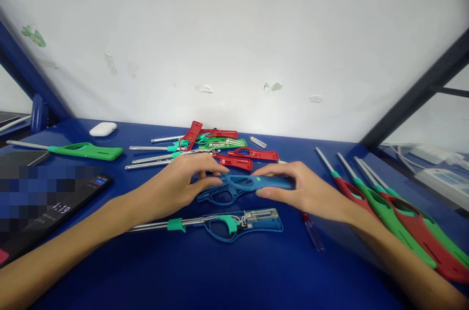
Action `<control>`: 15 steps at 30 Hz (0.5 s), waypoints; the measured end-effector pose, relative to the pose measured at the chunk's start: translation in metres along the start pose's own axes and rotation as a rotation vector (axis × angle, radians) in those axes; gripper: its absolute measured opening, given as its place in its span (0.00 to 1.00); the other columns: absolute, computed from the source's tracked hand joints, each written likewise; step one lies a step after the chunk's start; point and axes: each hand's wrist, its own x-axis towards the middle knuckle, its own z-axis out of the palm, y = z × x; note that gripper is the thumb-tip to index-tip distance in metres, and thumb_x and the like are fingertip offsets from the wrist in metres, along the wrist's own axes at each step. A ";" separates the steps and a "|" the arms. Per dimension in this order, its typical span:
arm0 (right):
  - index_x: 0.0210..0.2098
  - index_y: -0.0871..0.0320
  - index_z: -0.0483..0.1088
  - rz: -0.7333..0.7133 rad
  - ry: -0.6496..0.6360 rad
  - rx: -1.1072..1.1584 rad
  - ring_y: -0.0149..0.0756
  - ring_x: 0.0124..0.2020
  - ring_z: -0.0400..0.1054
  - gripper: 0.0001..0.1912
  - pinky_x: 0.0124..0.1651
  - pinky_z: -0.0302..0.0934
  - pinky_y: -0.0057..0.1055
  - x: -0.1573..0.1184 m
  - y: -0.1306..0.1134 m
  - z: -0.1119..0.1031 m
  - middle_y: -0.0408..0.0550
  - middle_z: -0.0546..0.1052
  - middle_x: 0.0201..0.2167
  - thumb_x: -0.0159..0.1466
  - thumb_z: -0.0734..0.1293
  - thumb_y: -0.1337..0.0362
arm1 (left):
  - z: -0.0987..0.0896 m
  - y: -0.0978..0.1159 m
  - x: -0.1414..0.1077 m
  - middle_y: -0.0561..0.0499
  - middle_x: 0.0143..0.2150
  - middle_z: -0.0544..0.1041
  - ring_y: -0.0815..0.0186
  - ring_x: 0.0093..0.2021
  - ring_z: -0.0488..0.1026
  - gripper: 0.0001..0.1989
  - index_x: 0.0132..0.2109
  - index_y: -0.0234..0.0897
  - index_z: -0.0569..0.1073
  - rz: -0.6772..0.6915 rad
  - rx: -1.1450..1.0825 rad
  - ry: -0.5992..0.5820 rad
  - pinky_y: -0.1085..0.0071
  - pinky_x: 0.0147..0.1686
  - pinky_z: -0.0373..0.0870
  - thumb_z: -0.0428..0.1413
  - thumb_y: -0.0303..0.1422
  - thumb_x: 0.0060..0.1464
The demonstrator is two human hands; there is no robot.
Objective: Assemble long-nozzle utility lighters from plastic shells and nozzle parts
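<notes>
Blue lighter shell halves (244, 183) lie between my two hands, above the blue table's middle. Fingers of my left hand (186, 178) close on the shells' left end, near the finger loop. My right hand (289, 187) grips the right, handle end between thumb and fingers. Just in front lies an opened blue lighter half (269, 224), with a clear fuel tank (261, 215), a green trigger (230, 224), thin wires and a metal tube (154, 226) showing. A small screwdriver (313, 234) with a dark, see-through handle lies right of it.
Behind my hands are opened red (260, 154) and green lighter parts with metal tubes. Several assembled lighters (381, 205) lie at right. A green lighter (88, 150), white case (103, 129) and phone (69, 207) are at left. A white wall (234, 31) stands behind the table (205, 280).
</notes>
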 end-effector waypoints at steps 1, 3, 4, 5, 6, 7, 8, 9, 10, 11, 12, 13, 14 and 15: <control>0.48 0.44 0.80 -0.009 0.014 -0.048 0.46 0.50 0.74 0.17 0.56 0.64 0.46 -0.001 0.000 0.000 0.44 0.82 0.49 0.64 0.74 0.45 | 0.000 0.000 -0.001 0.54 0.46 0.81 0.68 0.42 0.77 0.10 0.51 0.49 0.79 0.015 0.032 -0.033 0.74 0.37 0.69 0.55 0.39 0.67; 0.49 0.42 0.80 -0.030 0.016 -0.127 0.48 0.51 0.73 0.17 0.58 0.62 0.50 -0.002 0.000 0.001 0.43 0.82 0.49 0.64 0.74 0.47 | -0.001 0.003 -0.004 0.53 0.45 0.80 0.67 0.41 0.76 0.10 0.50 0.47 0.79 0.028 0.096 -0.081 0.71 0.40 0.68 0.54 0.38 0.67; 0.50 0.42 0.79 -0.043 0.013 -0.156 0.49 0.52 0.72 0.17 0.59 0.61 0.50 -0.004 0.000 0.002 0.43 0.81 0.50 0.63 0.74 0.48 | -0.001 0.006 -0.006 0.52 0.44 0.80 0.66 0.39 0.75 0.10 0.49 0.47 0.79 0.027 0.125 -0.099 0.70 0.40 0.67 0.53 0.37 0.67; 0.51 0.42 0.79 -0.058 0.006 -0.178 0.49 0.53 0.71 0.18 0.59 0.60 0.49 -0.005 0.000 0.002 0.44 0.81 0.51 0.63 0.75 0.48 | -0.003 0.009 -0.008 0.53 0.43 0.80 0.66 0.38 0.74 0.10 0.49 0.46 0.78 0.022 0.149 -0.114 0.69 0.39 0.66 0.53 0.37 0.66; 0.51 0.42 0.79 -0.074 -0.005 -0.195 0.48 0.54 0.71 0.19 0.59 0.61 0.48 -0.006 -0.001 0.002 0.44 0.80 0.52 0.63 0.75 0.47 | -0.004 0.012 -0.009 0.53 0.42 0.80 0.66 0.36 0.73 0.10 0.48 0.46 0.78 0.014 0.169 -0.130 0.69 0.38 0.65 0.53 0.37 0.66; 0.52 0.42 0.78 -0.089 -0.020 -0.206 0.47 0.54 0.70 0.20 0.58 0.61 0.46 -0.008 -0.003 0.002 0.44 0.79 0.52 0.63 0.75 0.47 | -0.007 0.015 -0.010 0.54 0.40 0.79 0.67 0.35 0.72 0.09 0.48 0.47 0.78 0.006 0.183 -0.148 0.69 0.37 0.64 0.54 0.37 0.66; 0.53 0.42 0.78 -0.105 -0.039 -0.214 0.46 0.53 0.70 0.20 0.57 0.62 0.44 -0.009 -0.005 0.001 0.44 0.78 0.52 0.63 0.74 0.46 | -0.009 0.017 -0.011 0.54 0.38 0.79 0.67 0.34 0.72 0.08 0.47 0.47 0.78 -0.003 0.194 -0.168 0.70 0.36 0.64 0.54 0.37 0.65; 0.54 0.41 0.78 -0.119 -0.061 -0.222 0.45 0.52 0.71 0.20 0.56 0.63 0.43 -0.010 -0.007 0.001 0.44 0.78 0.52 0.64 0.74 0.45 | -0.012 0.019 -0.012 0.55 0.37 0.79 0.67 0.33 0.72 0.07 0.46 0.49 0.78 -0.015 0.200 -0.192 0.71 0.34 0.64 0.55 0.38 0.64; 0.54 0.41 0.78 -0.131 -0.084 -0.231 0.45 0.52 0.71 0.21 0.56 0.63 0.42 -0.011 -0.009 0.001 0.44 0.77 0.51 0.64 0.74 0.45 | -0.016 0.020 -0.013 0.56 0.37 0.79 0.68 0.33 0.72 0.06 0.45 0.50 0.78 -0.028 0.203 -0.219 0.71 0.33 0.64 0.56 0.38 0.63; 0.55 0.41 0.77 -0.142 -0.108 -0.241 0.44 0.51 0.71 0.21 0.56 0.63 0.41 -0.012 -0.010 0.002 0.44 0.77 0.51 0.65 0.73 0.46 | -0.019 0.020 -0.013 0.57 0.37 0.79 0.68 0.33 0.73 0.06 0.44 0.51 0.78 -0.042 0.204 -0.249 0.72 0.32 0.64 0.57 0.40 0.63; 0.55 0.41 0.77 -0.154 -0.131 -0.249 0.43 0.51 0.71 0.21 0.56 0.63 0.40 -0.012 -0.012 0.002 0.44 0.77 0.51 0.65 0.74 0.46 | -0.022 0.021 -0.014 0.58 0.38 0.80 0.68 0.33 0.74 0.06 0.44 0.53 0.78 -0.057 0.202 -0.279 0.73 0.31 0.65 0.58 0.41 0.62; 0.55 0.41 0.77 -0.164 -0.157 -0.255 0.43 0.51 0.71 0.21 0.56 0.63 0.40 -0.012 -0.014 0.004 0.44 0.76 0.51 0.64 0.74 0.47 | -0.024 0.022 -0.016 0.59 0.39 0.80 0.69 0.35 0.75 0.06 0.44 0.54 0.78 -0.073 0.199 -0.307 0.74 0.32 0.66 0.59 0.43 0.61; 0.55 0.41 0.77 -0.169 -0.180 -0.259 0.43 0.51 0.71 0.21 0.56 0.62 0.39 -0.013 -0.015 0.005 0.44 0.76 0.50 0.64 0.75 0.47 | -0.027 0.023 -0.017 0.60 0.40 0.80 0.69 0.36 0.76 0.06 0.44 0.55 0.78 -0.088 0.196 -0.334 0.75 0.32 0.67 0.59 0.43 0.61; 0.55 0.41 0.78 -0.171 -0.200 -0.261 0.42 0.51 0.71 0.22 0.57 0.62 0.39 -0.013 -0.016 0.007 0.44 0.76 0.50 0.63 0.75 0.47 | -0.028 0.024 -0.018 0.60 0.41 0.81 0.69 0.37 0.76 0.05 0.43 0.55 0.78 -0.103 0.194 -0.359 0.75 0.33 0.68 0.60 0.43 0.60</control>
